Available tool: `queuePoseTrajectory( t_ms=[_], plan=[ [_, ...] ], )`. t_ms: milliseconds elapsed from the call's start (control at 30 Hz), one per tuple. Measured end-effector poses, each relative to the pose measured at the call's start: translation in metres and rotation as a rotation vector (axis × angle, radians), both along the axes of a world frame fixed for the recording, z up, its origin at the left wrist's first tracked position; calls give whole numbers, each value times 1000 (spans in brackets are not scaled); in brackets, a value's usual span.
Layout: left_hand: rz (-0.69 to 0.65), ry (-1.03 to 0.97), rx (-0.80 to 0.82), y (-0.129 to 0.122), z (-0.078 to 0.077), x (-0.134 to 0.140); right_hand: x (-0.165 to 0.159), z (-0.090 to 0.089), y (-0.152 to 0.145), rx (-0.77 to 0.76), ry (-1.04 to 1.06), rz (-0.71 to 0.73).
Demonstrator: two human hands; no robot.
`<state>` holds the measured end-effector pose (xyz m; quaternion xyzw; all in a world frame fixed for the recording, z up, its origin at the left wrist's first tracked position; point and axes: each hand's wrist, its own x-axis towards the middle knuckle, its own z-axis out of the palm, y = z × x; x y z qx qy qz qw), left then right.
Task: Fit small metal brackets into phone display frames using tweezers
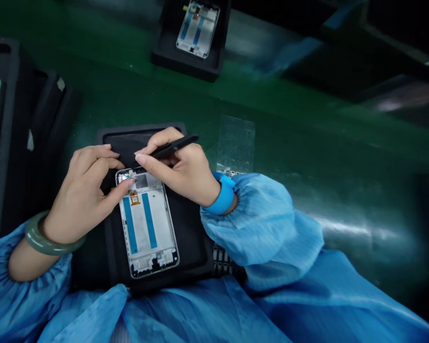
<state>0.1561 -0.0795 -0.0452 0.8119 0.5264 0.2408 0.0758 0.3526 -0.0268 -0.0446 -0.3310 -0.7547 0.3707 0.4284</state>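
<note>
Where green belt (307, 124) runs, black trays (186, 238) sit.

My green belt (293, 143) carries a black tray (191, 233) right in front of me. A clear film (236, 143) lies just right of that tray's far corner. A second tray (171, 43) sits well beyond it, and more black trays (28, 143) crowd its left side.

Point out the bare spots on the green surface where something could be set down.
Bare green belt lies between the near black tray and the far tray, and right of the clear film. It is crowded on the near tray, where left hand and right hand meet over the phone frame.
</note>
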Motion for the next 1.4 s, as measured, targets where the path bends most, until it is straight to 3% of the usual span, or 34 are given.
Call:
queuePoseTrajectory(
  t_ms=[167,333,533,733,867,1000,1100,1200,1300,1400],
  plan=[
    [6,-2,8,0,-1,0,-2,0,-3,91,-35,57],
    [0,11,9,0,0,0,0,0,-1,56,-8,-23],
    [-7,15,21,0,0,1,-2,-2,-1,78,-11,40],
    [1,22,10,1,0,-1,6,4,1,60,74,-278],
    [4,19,5,1,-1,-1,24,15,18,205,-208,-343],
    [-10,16,4,1,-2,-1,35,7,39,96,-621,-279],
    [-12,-24,-17,-1,1,0,35,-1,46,57,-697,-206],
    [51,-122,6,-3,6,0,43,1,51,131,-712,-217],
    [138,-187,83,-6,10,0,80,6,68,176,-664,-414],
    [168,-211,91,-9,11,0,145,4,97,-34,-536,-943]
  ],
)
